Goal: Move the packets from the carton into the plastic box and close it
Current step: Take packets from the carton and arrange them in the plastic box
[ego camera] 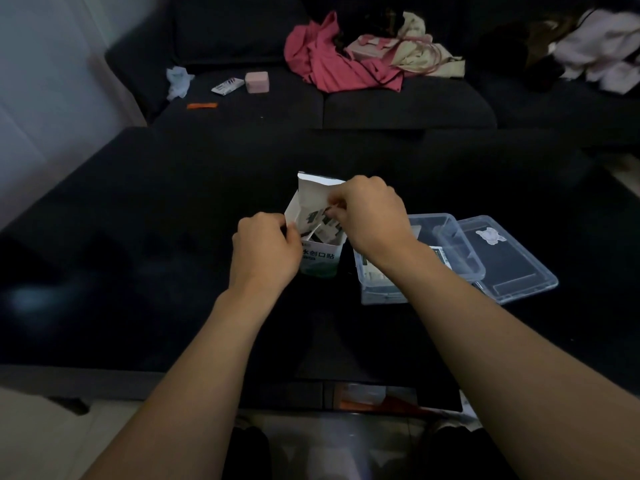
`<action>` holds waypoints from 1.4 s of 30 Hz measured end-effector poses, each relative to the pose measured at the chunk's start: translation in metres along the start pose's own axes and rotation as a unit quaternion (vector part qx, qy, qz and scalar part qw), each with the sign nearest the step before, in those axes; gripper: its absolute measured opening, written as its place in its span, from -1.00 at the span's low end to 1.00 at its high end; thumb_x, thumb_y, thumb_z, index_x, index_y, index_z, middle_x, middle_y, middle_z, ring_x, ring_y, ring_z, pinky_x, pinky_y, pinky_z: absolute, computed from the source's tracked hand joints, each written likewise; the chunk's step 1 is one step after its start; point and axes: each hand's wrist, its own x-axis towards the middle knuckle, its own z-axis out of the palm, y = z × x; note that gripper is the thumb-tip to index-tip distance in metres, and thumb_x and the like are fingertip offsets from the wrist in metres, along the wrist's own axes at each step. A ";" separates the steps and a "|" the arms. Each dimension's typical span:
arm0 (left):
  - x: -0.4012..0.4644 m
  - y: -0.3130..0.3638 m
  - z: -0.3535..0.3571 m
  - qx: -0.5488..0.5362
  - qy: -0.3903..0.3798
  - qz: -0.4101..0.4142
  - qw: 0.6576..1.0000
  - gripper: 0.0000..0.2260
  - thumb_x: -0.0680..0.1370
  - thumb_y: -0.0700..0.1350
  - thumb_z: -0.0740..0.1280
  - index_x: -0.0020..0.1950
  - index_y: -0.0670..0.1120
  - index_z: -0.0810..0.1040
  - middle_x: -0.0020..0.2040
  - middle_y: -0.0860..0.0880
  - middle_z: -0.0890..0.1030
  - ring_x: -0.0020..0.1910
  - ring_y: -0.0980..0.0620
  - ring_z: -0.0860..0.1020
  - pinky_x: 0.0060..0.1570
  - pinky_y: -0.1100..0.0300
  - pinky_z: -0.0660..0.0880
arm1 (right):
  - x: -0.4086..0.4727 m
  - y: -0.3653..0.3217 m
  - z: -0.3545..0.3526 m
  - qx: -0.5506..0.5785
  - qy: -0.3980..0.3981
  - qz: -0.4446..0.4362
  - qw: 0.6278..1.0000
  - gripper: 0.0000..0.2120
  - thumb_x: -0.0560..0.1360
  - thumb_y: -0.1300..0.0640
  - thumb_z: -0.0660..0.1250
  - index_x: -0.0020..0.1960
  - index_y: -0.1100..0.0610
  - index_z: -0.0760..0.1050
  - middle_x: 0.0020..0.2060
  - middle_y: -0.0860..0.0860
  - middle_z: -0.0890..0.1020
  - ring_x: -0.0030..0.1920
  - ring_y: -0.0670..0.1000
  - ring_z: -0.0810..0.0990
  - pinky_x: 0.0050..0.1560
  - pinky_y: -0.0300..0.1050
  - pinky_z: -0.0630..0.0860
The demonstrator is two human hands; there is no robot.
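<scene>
Two bare hands work at the open white carton (320,252) standing on my dark table (138,237): my left hand (265,249) grips the carton's left wall, fingers curled round its edge, while my right hand (372,216) pinches packets (320,220) at the carton's mouth. Just right of the carton sits the clear plastic box (446,237), uncovered, with some packets already inside, partly hidden by my right wrist. Its lid (512,261) lies flat against the box's right side.
</scene>
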 end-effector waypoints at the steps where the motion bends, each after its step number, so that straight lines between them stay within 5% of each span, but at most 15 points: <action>1: 0.000 -0.001 0.000 -0.005 0.001 -0.002 1.000 -0.70 0.66 -0.11 0.30 -0.28 -0.07 0.54 -0.25 0.02 0.59 -0.34 0.14 0.56 -0.45 0.40 0.37 | 0.000 -0.001 -0.001 -0.008 0.002 -0.007 1.000 -0.90 0.54 0.18 0.39 -0.14 0.13 0.63 -0.24 0.04 0.63 -0.23 0.09 0.62 -0.17 0.07 0.63; 10: 0.003 -0.006 0.000 -0.009 -0.001 -0.026 1.000 -0.71 0.66 -0.12 0.27 -0.24 -0.14 0.60 -0.22 -0.03 0.62 -0.22 0.04 0.62 -0.42 0.35 0.38 | 0.002 0.014 -0.040 0.102 0.078 0.003 0.992 -0.93 0.49 0.10 0.47 -0.04 0.01 0.71 -0.16 -0.01 0.71 -0.14 0.01 0.68 -0.03 0.06 0.65; 14: 0.003 -0.005 0.001 -0.008 -0.001 -0.019 1.000 -0.73 0.65 -0.08 0.26 -0.20 -0.13 0.58 -0.26 0.00 0.60 -0.27 0.04 0.60 -0.42 0.31 0.34 | -0.002 0.028 -0.068 0.218 0.065 0.038 0.973 -0.96 0.48 0.15 0.50 -0.07 0.05 0.70 -0.29 -0.06 0.68 -0.39 -0.22 0.57 -0.26 -0.27 0.58; 17: 0.002 -0.002 0.000 -0.047 0.121 0.013 0.992 -0.75 0.63 0.05 0.26 0.08 -0.08 0.62 -0.04 0.01 0.61 -0.12 0.07 0.56 -0.22 0.20 0.47 | -0.009 0.037 -0.080 0.344 0.031 0.092 0.934 -0.97 0.49 0.23 0.47 -0.06 0.16 0.67 -0.30 0.07 0.67 -0.45 -0.15 0.51 -0.46 -0.31 0.47; 20: -0.007 0.011 -0.003 -0.189 0.190 0.112 0.957 -0.71 0.60 0.12 0.22 -0.01 -0.06 0.60 -0.11 0.01 0.59 -0.18 0.10 0.54 -0.20 0.20 0.50 | -0.016 0.045 -0.076 0.427 -0.039 0.126 0.894 -0.96 0.49 0.28 0.45 -0.06 0.20 0.65 -0.30 0.16 0.63 -0.44 -0.13 0.49 -0.45 -0.28 0.44; 22: -0.017 0.026 0.002 -0.300 0.113 0.114 0.940 -0.69 0.63 0.13 0.18 -0.03 -0.04 0.60 -0.16 0.04 0.62 -0.24 0.13 0.60 -0.31 0.28 0.50 | -0.020 0.051 -0.075 0.432 -0.076 0.110 0.892 -0.95 0.49 0.28 0.46 -0.06 0.20 0.66 -0.33 0.13 0.62 -0.43 -0.12 0.50 -0.45 -0.29 0.43; 24: -0.024 0.039 0.005 -0.405 -0.015 0.018 0.914 -0.61 0.69 0.15 0.09 0.04 -0.05 0.63 -0.11 -0.03 0.68 -0.24 0.07 0.66 -0.43 0.23 0.53 | -0.022 0.056 -0.078 0.406 -0.108 0.084 0.904 -0.95 0.48 0.24 0.47 -0.06 0.16 0.67 -0.33 0.13 0.65 -0.39 -0.09 0.52 -0.43 -0.28 0.44; 28: -0.028 0.053 0.000 -0.516 -0.314 -0.156 0.782 -0.57 0.74 0.08 0.02 0.19 -0.15 0.59 -0.10 -0.17 0.72 -0.30 -0.02 0.65 -0.50 0.22 0.51 | -0.025 0.063 -0.086 0.360 -0.120 0.046 0.924 -0.91 0.49 0.23 0.46 -0.02 0.13 0.67 -0.23 0.14 0.70 -0.32 -0.06 0.58 -0.38 -0.28 0.47; 33: -0.025 0.058 0.011 -0.576 -0.373 -0.160 0.709 -0.59 0.74 0.00 0.06 0.31 -0.22 0.57 -0.15 -0.08 0.63 -0.31 0.09 0.54 -0.43 0.27 0.45 | -0.027 0.070 -0.088 0.360 -0.111 0.042 0.926 -0.83 0.49 0.28 0.44 0.07 0.15 0.64 -0.16 0.10 0.73 -0.25 -0.03 0.65 -0.32 -0.24 0.55; 35: -0.025 0.062 0.020 -0.585 -0.348 -0.162 0.714 -0.62 0.74 -0.04 0.07 0.34 -0.21 0.55 -0.13 -0.09 0.60 -0.30 0.08 0.52 -0.38 0.26 0.45 | -0.027 0.073 -0.090 0.351 -0.119 0.041 0.928 -0.86 0.50 0.29 0.42 0.04 0.14 0.65 -0.13 0.07 0.73 -0.18 -0.05 0.69 -0.26 -0.26 0.60; 39: -0.030 0.070 0.035 -0.528 -0.316 -0.126 0.778 -0.63 0.76 -0.06 0.04 0.33 -0.21 0.55 -0.08 -0.11 0.63 -0.20 0.06 0.57 -0.28 0.21 0.55 | -0.025 0.081 -0.091 0.322 -0.108 0.034 0.940 -0.89 0.52 0.31 0.40 0.02 0.20 0.66 -0.09 0.18 0.72 -0.16 0.08 0.67 -0.23 -0.25 0.61; 42: -0.032 0.071 0.043 -0.443 -0.292 -0.049 0.846 -0.67 0.75 -0.04 0.06 0.30 -0.11 0.55 0.05 -0.09 0.66 0.00 0.02 0.62 -0.09 0.13 0.63 | -0.023 0.087 -0.097 0.287 -0.098 0.019 0.953 -0.89 0.52 0.32 0.41 0.02 0.25 0.67 -0.14 0.16 0.71 -0.30 -0.12 0.60 -0.28 -0.36 0.55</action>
